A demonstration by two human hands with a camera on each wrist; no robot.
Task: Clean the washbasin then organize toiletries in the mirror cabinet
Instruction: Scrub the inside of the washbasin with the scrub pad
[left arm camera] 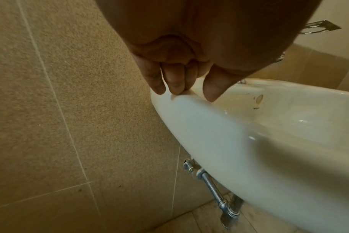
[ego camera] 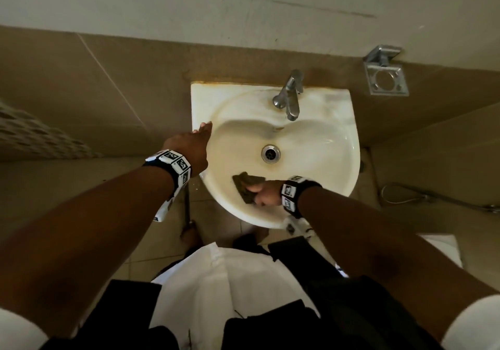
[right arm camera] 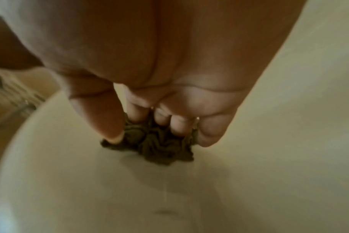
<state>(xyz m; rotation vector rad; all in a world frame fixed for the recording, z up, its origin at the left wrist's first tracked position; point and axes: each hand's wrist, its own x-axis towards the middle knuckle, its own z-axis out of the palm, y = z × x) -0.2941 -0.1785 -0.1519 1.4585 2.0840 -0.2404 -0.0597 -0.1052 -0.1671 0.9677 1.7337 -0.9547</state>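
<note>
My right hand (ego camera: pixel 266 192) is clamped on a dark rag (ego camera: pixel 247 184), scrubbing the basin (ego camera: pixel 319 144) at frame centre. Left hand (ego camera: pixel 193 144) rests flat-fingered on the basin's left rim, probably for bracing. No cabinet in view.

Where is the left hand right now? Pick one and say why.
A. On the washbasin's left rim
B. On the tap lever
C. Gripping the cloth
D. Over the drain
A: the left hand has its fingertips resting on the left rim of the washbasin, while the right hand grips the dark cloth.
</note>
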